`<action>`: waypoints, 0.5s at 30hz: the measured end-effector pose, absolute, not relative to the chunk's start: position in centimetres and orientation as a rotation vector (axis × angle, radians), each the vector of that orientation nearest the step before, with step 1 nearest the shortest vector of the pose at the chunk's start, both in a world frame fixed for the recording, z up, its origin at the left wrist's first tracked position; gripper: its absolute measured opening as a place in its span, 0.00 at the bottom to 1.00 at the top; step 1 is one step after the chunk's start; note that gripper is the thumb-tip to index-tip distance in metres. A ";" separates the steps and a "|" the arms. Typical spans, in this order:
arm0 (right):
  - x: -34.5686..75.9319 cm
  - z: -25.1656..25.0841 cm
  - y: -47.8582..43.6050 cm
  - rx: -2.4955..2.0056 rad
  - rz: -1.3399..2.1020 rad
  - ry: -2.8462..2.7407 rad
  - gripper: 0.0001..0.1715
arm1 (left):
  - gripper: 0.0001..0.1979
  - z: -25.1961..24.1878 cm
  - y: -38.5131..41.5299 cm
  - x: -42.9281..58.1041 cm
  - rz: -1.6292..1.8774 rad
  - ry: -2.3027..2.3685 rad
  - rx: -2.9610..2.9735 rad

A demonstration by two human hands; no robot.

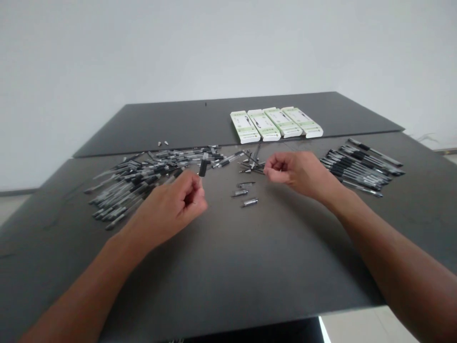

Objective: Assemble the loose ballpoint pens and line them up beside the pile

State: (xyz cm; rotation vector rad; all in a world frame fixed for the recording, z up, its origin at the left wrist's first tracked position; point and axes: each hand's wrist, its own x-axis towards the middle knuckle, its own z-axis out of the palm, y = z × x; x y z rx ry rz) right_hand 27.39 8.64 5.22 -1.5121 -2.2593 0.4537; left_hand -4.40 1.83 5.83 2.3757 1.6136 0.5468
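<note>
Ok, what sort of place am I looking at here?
Probably a pen assembly or packing workbench: a pile of loose pens on the dark table, a neater stack of pens, and four white boxes.

Looks to me like a plain assembly workroom. I see a dark table point(250, 267), heaped pens point(143, 178), stacked boxes point(276, 124), and a bare wall point(143, 47).

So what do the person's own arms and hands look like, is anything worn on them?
Both are bare. The left hand and right hand wear no gloves, and no sleeve shows anywhere up to the picture's edge. No watch, bracelet or ring is visible, though small details are slightly blurred.
</note>
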 end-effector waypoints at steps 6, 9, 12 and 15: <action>24.7 7.3 5.0 -1.005 0.864 -1.739 0.20 | 0.05 5.0 0.4 -3.1 0.549 1.365 2.475; 23.4 7.8 3.2 -0.884 0.908 -1.551 0.16 | 0.06 4.8 0.1 -2.7 0.537 1.256 2.567; 22.7 7.8 1.8 -0.863 0.919 -1.490 0.13 | 0.07 4.9 -0.1 -2.3 0.565 1.169 2.646; 22.4 7.6 0.9 -0.842 0.937 -1.532 0.09 | 0.09 5.0 -0.2 -2.0 0.556 1.127 2.694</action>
